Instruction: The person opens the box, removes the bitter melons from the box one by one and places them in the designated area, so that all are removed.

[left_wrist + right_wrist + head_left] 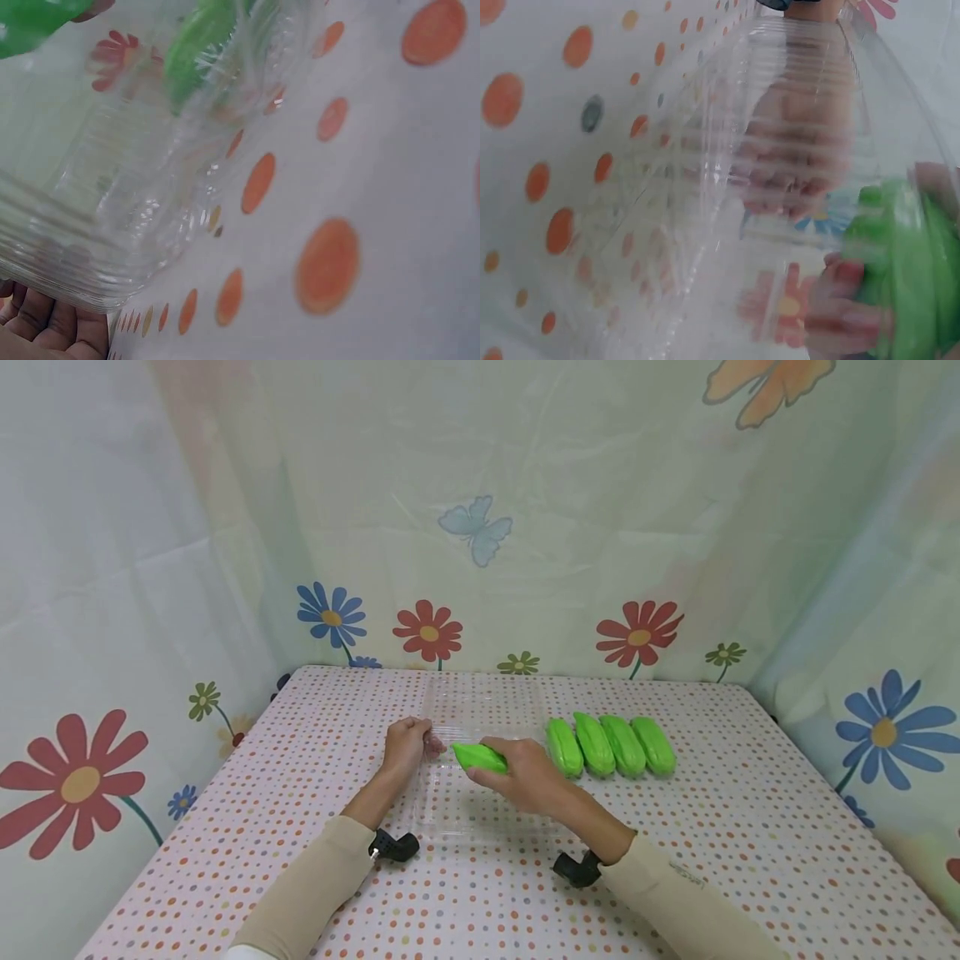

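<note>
A clear plastic container (487, 814) lies on the table in front of me, its clear lid (483, 700) folded back toward the wall. My left hand (406, 745) holds the container's left side, fingers curled against the wall and rim. Over the container, my right hand (528, 777) grips a bright green wrapped packet (480, 757) between thumb and fingers. The same packet (907, 277) appears in the right wrist view through the clear plastic. To the right, several similar green packets (596, 745) lie side by side in a row.
A white tablecloth (300, 877) with coloured dots covers the table. Behind and beside it hangs a curtain (555, 543) printed with flowers and butterflies. Small black wrist cameras sit on both forearms, the left camera (395, 845) close to the container's near left corner.
</note>
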`<state>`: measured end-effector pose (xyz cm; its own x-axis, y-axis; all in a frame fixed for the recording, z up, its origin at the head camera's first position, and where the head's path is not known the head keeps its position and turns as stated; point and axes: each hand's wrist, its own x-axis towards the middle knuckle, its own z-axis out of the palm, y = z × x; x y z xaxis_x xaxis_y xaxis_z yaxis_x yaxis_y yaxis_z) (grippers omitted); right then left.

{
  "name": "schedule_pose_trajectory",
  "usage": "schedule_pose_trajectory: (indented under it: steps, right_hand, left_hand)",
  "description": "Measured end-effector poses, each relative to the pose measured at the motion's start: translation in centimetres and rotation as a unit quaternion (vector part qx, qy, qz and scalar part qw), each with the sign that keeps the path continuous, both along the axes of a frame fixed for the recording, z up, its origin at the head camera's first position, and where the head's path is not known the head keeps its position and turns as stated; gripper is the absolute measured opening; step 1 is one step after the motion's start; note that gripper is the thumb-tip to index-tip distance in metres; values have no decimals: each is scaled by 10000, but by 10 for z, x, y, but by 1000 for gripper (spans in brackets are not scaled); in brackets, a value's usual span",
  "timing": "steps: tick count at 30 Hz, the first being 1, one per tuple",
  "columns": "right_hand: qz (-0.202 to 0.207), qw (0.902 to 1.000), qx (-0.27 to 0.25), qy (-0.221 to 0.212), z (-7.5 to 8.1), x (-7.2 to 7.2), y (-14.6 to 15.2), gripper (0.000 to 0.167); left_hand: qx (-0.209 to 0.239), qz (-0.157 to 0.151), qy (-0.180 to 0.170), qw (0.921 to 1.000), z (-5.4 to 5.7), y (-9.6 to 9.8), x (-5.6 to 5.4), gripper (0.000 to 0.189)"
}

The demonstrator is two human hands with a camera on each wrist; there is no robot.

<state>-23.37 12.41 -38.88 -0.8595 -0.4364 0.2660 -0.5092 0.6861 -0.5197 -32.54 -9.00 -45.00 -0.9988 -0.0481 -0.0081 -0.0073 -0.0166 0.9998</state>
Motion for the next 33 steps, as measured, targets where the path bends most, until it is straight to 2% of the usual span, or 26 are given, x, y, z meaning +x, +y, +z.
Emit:
schedule_pose_trajectory:
  steps: [8,16,24,33]
  right_hand:
    - [-465,9988,-46,-116,2,-2,12,58]
    - [-551,9982,-176,141,1,-2,18,57]
    - [-770,9967,-174,197,3,-3,26,61]
    - [-776,9933,-412,750,0,-9,37,46]
  left_hand:
    - [103,-56,-95,9999,0,-1,-1,25]
    - [52,-136,-108,9998,0,-2,-1,25]
    - [-65,-84,-29,9999,0,-1,0,27]
    - [-102,-72,-8,9999,-1,-2,-1,27]
